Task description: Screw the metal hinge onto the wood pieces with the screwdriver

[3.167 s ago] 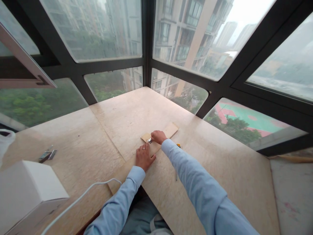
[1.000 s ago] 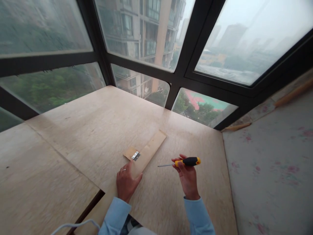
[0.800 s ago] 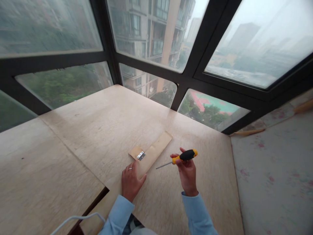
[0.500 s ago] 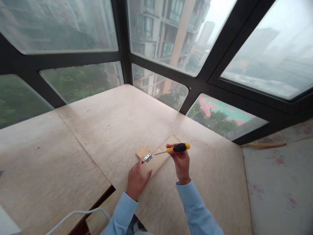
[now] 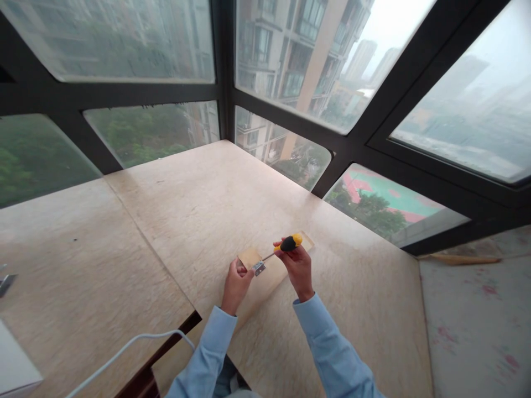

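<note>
Dark-framed corner windows (image 5: 226, 94) stand behind your marble-patterned tabletop (image 5: 174, 204), which bears the long wooden strip (image 5: 267, 286). Above the strip, your right hand (image 5: 298, 268) wraps its fingers round the screwdriver (image 5: 290, 243), likely easiest gripped by its chunky handle. At the strip's left edge, your left hand (image 5: 236, 284) curls its fingers against the small wooden block (image 5: 250, 255); whether they pinch it, I can't tell. Where block meets strip sits the metal hinge (image 5: 259, 268): likely light, stiff, slippery, best held by its ends.

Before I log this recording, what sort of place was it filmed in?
Probably an enclosed balcony or window corner in a home, several floors up: dark window frames meet at a corner, treetops show below outside, and flowered wallpaper covers the wall at right.
</note>
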`<state>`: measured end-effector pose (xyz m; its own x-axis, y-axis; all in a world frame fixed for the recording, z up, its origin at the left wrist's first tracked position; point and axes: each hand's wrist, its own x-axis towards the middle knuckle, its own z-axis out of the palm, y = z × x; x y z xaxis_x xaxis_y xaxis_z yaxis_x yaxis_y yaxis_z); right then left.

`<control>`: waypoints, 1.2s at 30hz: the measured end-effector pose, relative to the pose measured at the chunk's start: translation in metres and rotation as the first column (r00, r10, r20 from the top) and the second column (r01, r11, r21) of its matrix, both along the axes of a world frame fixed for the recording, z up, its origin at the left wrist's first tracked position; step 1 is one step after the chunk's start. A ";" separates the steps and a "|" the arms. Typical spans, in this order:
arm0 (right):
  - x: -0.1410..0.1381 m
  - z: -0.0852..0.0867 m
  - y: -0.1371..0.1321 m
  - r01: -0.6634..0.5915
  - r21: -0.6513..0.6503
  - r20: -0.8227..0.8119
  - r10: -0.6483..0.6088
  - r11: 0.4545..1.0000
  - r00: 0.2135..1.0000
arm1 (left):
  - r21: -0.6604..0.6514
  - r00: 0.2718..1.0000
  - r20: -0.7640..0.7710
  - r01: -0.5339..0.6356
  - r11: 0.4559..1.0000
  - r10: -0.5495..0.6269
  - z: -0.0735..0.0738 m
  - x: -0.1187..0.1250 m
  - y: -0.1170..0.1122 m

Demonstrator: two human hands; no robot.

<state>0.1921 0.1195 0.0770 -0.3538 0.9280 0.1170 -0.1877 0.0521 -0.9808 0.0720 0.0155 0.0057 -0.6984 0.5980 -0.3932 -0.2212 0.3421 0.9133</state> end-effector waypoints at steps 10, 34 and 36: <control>0.005 -0.010 -0.001 0.007 -0.024 -0.047 -0.009 1.000 0.999 | 0.167 0.983 0.163 0.051 0.985 -0.079 -0.005 -0.014 0.010; 0.008 -0.009 -0.008 0.039 0.019 0.000 -0.039 0.999 0.999 | 0.192 0.983 0.100 0.134 0.972 -0.155 -0.011 -0.017 0.008; 0.008 -0.011 -0.006 0.054 0.018 -0.008 -0.053 0.998 0.999 | 0.207 0.980 0.109 0.141 0.968 -0.166 -0.012 -0.017 0.008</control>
<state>0.1998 0.1131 0.0662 -0.3028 0.9433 0.1362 -0.1916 0.0798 -0.9782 0.0550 0.0235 -0.0061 -0.5452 0.7688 -0.3344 -0.2958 0.1968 0.9347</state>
